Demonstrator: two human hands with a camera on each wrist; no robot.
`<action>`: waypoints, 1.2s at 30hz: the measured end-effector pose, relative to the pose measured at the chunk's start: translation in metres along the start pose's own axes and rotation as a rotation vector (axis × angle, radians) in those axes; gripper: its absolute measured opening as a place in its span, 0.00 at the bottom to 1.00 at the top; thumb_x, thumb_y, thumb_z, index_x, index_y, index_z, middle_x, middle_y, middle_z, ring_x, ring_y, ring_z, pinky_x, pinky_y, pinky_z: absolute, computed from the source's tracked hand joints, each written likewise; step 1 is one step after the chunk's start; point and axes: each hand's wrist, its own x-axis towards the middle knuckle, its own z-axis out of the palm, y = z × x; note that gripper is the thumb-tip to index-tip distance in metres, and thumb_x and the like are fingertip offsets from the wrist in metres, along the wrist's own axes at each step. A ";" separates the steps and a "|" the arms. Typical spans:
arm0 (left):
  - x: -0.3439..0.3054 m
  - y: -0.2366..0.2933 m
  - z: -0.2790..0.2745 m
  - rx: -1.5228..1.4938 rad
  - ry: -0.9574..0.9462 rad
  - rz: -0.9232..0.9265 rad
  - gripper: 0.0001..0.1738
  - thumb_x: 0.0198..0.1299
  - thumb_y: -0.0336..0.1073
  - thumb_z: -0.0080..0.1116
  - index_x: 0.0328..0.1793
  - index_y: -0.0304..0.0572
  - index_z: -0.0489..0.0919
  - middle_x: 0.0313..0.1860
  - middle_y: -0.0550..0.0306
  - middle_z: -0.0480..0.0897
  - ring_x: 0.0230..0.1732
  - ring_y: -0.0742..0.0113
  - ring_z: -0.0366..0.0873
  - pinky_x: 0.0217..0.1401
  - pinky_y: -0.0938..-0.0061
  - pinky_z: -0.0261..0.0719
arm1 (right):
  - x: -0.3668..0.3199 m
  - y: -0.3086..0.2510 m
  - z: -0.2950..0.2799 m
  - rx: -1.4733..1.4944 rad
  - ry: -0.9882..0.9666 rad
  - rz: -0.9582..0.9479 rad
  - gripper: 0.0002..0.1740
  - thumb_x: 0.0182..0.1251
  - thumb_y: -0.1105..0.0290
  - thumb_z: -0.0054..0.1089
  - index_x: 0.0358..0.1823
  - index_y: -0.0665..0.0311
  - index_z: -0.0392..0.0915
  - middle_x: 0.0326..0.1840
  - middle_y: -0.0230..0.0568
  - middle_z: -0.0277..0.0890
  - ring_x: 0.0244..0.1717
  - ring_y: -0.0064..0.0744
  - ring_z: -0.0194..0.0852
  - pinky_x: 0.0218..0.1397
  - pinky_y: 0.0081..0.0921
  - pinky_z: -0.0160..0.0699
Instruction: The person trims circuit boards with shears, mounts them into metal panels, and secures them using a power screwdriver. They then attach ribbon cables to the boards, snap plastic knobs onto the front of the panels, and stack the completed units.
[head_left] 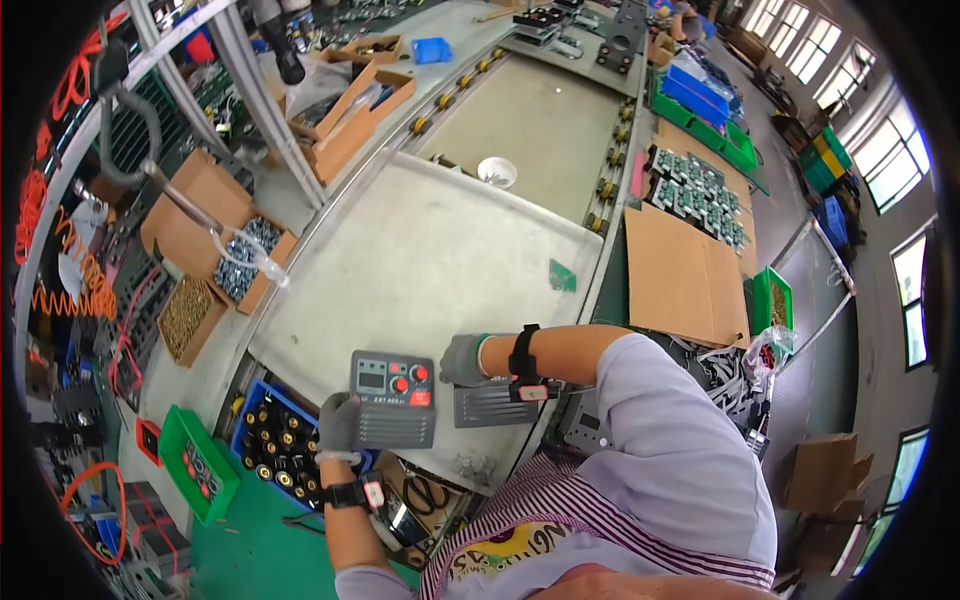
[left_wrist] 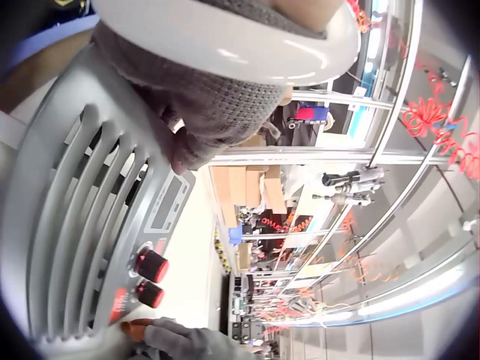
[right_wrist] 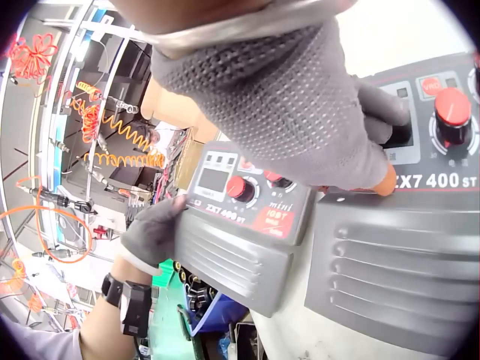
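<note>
Two grey panels with slotted lower halves and red knobs lie side by side on the pale work surface. My gloved left hand (head_left: 340,421) grips the left panel (head_left: 395,428) by its outer edge, thumb on the front. In the left wrist view its slots and two red-capped knobs (left_wrist: 151,265) show close up. My gloved right hand (head_left: 466,361) holds the right panel (head_left: 495,405) near its upper left. The right wrist view shows its fingers (right_wrist: 379,105) curled at the display window, with another fingertip low on the face beside the printed lettering. The palm side is hidden.
A blue crate (head_left: 285,440) of black and brass parts and a green bin (head_left: 197,465) stand left. Cardboard boxes of screws (head_left: 250,262) line the far left side. A white bowl (head_left: 497,172) sits beyond the board. Flat cardboard (head_left: 685,275) lies right.
</note>
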 end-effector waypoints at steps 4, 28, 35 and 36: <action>-0.035 0.040 -0.001 0.205 0.166 0.300 0.12 0.48 0.35 0.57 0.34 0.31 0.73 0.23 0.58 0.73 0.23 0.73 0.67 0.26 0.77 0.67 | -0.019 0.007 -0.025 -0.099 0.068 0.043 0.11 0.58 0.64 0.49 0.40 0.56 0.76 0.40 0.41 0.75 0.41 0.46 0.76 0.41 0.40 0.76; -0.007 -0.010 0.137 1.033 0.363 1.057 0.08 0.46 0.35 0.55 0.33 0.45 0.71 0.29 0.55 0.77 0.34 0.57 0.75 0.36 0.61 0.69 | -0.062 0.073 0.045 1.008 0.844 0.916 0.20 0.56 0.60 0.58 0.48 0.62 0.68 0.42 0.47 0.71 0.35 0.43 0.77 0.38 0.36 0.78; -0.017 -0.043 0.176 1.156 0.116 0.939 0.06 0.50 0.35 0.48 0.35 0.47 0.70 0.30 0.59 0.75 0.39 0.60 0.73 0.40 0.62 0.68 | -0.039 0.075 0.074 2.092 0.656 0.661 0.21 0.62 0.66 0.52 0.49 0.75 0.62 0.39 0.53 0.72 0.33 0.41 0.78 0.33 0.31 0.85; -0.017 -0.044 0.180 1.162 0.107 0.977 0.06 0.51 0.35 0.47 0.36 0.48 0.70 0.31 0.60 0.74 0.40 0.60 0.72 0.41 0.62 0.68 | -0.035 0.070 0.074 2.074 0.680 0.665 0.20 0.62 0.67 0.51 0.49 0.75 0.62 0.38 0.53 0.72 0.32 0.41 0.78 0.33 0.31 0.85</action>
